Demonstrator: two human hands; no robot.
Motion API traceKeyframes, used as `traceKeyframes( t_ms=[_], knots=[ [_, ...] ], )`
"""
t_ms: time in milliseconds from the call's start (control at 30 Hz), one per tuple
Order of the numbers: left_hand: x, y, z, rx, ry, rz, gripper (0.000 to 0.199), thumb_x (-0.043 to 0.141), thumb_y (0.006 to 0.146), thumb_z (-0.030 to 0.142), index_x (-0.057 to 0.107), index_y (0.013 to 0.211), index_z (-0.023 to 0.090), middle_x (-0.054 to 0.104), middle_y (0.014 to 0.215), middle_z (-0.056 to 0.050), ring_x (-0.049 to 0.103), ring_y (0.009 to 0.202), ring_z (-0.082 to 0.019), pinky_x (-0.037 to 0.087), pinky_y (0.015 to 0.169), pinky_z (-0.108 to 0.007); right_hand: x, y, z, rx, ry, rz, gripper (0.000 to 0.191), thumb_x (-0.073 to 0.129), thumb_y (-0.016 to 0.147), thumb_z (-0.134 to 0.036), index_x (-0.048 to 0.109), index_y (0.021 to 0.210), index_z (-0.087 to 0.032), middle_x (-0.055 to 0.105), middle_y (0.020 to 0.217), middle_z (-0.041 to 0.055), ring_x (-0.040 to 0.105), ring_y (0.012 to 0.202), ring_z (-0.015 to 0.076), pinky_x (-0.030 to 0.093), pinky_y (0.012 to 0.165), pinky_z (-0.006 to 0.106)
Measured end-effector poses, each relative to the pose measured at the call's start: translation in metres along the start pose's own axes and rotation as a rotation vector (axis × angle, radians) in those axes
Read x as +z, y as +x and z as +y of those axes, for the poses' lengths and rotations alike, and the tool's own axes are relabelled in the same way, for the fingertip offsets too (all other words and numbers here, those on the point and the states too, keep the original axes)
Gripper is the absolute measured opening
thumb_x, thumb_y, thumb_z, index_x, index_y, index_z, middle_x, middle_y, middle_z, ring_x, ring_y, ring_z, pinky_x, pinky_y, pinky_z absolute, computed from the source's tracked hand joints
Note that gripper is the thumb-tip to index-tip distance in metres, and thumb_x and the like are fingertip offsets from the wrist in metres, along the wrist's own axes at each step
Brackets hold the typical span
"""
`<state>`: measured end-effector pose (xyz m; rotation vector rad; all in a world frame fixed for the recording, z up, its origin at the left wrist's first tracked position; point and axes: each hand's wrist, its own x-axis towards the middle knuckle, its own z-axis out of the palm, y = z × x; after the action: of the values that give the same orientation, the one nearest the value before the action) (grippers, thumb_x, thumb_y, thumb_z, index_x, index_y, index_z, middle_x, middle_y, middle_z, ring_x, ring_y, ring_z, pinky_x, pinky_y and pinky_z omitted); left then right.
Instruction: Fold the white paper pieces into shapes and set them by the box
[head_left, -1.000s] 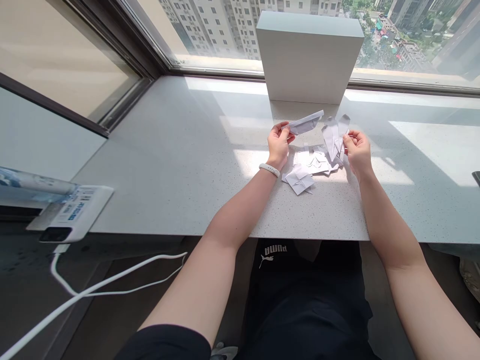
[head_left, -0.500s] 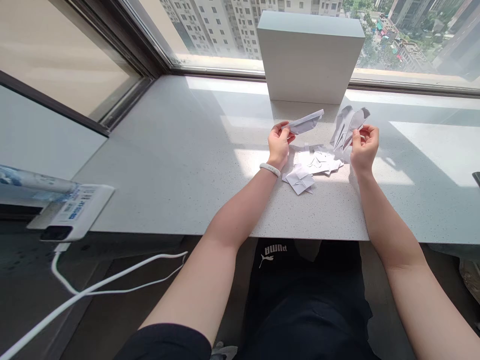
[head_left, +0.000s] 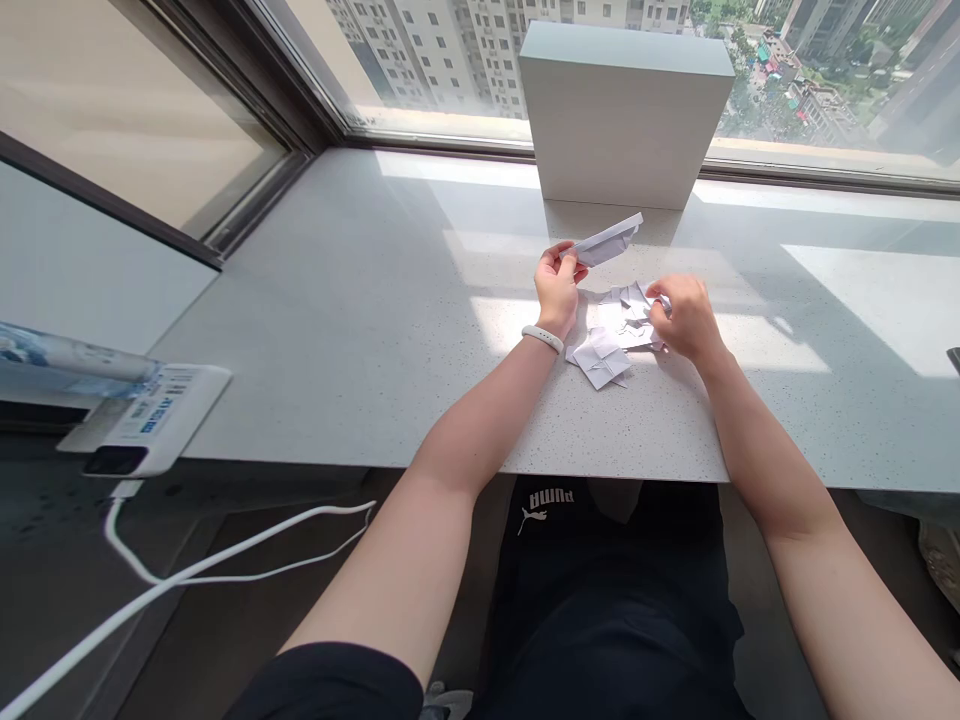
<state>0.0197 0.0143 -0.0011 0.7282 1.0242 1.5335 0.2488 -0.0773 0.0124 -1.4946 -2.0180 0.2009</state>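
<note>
My left grip (head_left: 556, 290) stays clamped on a folded paper (head_left: 606, 241) above the desk (head_left: 360, 300); my right grip (head_left: 688, 318) has just come down, closing together on the paper pile (head_left: 619, 325) at centre frame.

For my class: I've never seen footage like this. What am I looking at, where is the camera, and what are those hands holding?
These are a person's own two bare hands, filmed by one camera worn on the head, looking forward and down. The left hand, wearing a white wristband, holds a strip of folded white paper. The right hand touches a loose pile of folded paper pieces on a speckled grey window ledge. A white box stands behind them at the window.
</note>
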Motion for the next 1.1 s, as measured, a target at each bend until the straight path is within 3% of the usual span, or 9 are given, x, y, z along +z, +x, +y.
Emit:
traceKeyframes(
  t_ms=[100,167,267,400,500,600,733,1000,1100],
  knots=[
    [0.0,0.001,-0.002,0.006,0.012,-0.006,0.013,0.076,0.12,0.016,0.082,0.114,0.026,0.088,0.132,-0.009,0.086,0.12,-0.021,0.068,0.119,-0.038,0.013,0.001,-0.025,-0.124,-0.017,-0.089,0.041,0.059,0.115,-0.02,0.088,0.144,-0.027,0.086,0.157,0.0163,0.071,0.146,0.0445,0.054,0.127,0.072],
    [-0.001,0.003,-0.003,0.009,0.017,-0.006,0.015,0.075,0.12,0.015,0.082,0.113,0.026,0.089,0.129,-0.008,0.086,0.116,-0.02,0.068,0.116,-0.036,0.023,0.002,-0.034,-0.169,-0.022,-0.166,0.04,0.057,0.12,-0.025,0.088,0.146,-0.026,0.084,0.164,0.0167,0.069,0.152,0.0435,0.053,0.131,0.071],
    [-0.001,0.004,-0.004,0.016,0.016,-0.009,0.016,0.074,0.12,0.014,0.082,0.113,0.027,0.089,0.125,-0.007,0.086,0.113,-0.019,0.068,0.114,-0.036,0.033,0.003,-0.031,-0.145,-0.067,-0.206,0.033,0.056,0.122,-0.029,0.088,0.127,-0.024,0.085,0.154,0.0189,0.072,0.144,0.0417,0.056,0.126,0.065],
    [0.001,0.004,-0.006,0.017,0.013,-0.013,0.014,0.076,0.119,0.016,0.082,0.113,0.027,0.088,0.123,-0.008,0.086,0.116,-0.021,0.068,0.115,-0.037,0.036,0.004,-0.017,0.008,-0.149,-0.123,0.022,0.061,0.12,-0.032,0.08,0.112,-0.025,0.084,0.127,0.0201,0.073,0.121,0.0404,0.058,0.114,0.06],
    [0.003,0.003,-0.007,0.024,0.011,-0.009,0.012,0.078,0.119,0.017,0.082,0.113,0.027,0.088,0.122,-0.008,0.086,0.118,-0.021,0.069,0.115,-0.037,0.038,0.004,-0.015,0.056,-0.152,-0.081,0.018,0.07,0.116,-0.035,0.079,0.126,-0.024,0.081,0.127,0.0206,0.073,0.121,0.0418,0.06,0.111,0.059],
    [0.004,0.002,-0.007,0.024,0.009,-0.006,0.012,0.077,0.118,0.017,0.081,0.113,0.028,0.089,0.12,-0.008,0.086,0.121,-0.021,0.069,0.114,-0.035,0.041,0.002,-0.02,0.068,-0.165,-0.056,0.037,0.08,0.11,-0.04,0.077,0.143,-0.021,0.078,0.138,0.0244,0.07,0.128,0.0465,0.061,0.113,0.063],
    [0.004,0.003,-0.007,0.018,0.021,-0.005,0.01,0.08,0.116,0.019,0.081,0.113,0.028,0.089,0.121,-0.008,0.086,0.124,-0.022,0.07,0.116,-0.036,0.043,0.001,-0.024,0.097,-0.159,-0.053,0.042,0.083,0.106,-0.04,0.078,0.143,-0.02,0.08,0.138,0.0247,0.069,0.133,0.0501,0.056,0.121,0.072],
    [0.003,0.005,-0.01,0.028,0.033,-0.015,0.006,0.08,0.118,0.023,0.081,0.117,0.028,0.09,0.124,-0.007,0.087,0.119,-0.021,0.071,0.116,-0.037,0.036,0.006,-0.029,0.256,0.233,-0.158,0.057,0.085,0.093,-0.028,0.075,0.149,-0.027,0.086,0.124,0.0125,0.076,0.124,0.0391,0.059,0.122,0.065],
    [0.004,0.003,-0.007,0.02,0.034,-0.013,0.011,0.075,0.119,0.019,0.08,0.115,0.028,0.089,0.123,-0.007,0.086,0.116,-0.02,0.07,0.116,-0.037,0.035,0.008,-0.031,0.316,0.355,-0.146,0.047,0.082,0.094,-0.024,0.079,0.141,-0.026,0.084,0.115,0.0106,0.078,0.117,0.0354,0.064,0.117,0.061]
  ],
)
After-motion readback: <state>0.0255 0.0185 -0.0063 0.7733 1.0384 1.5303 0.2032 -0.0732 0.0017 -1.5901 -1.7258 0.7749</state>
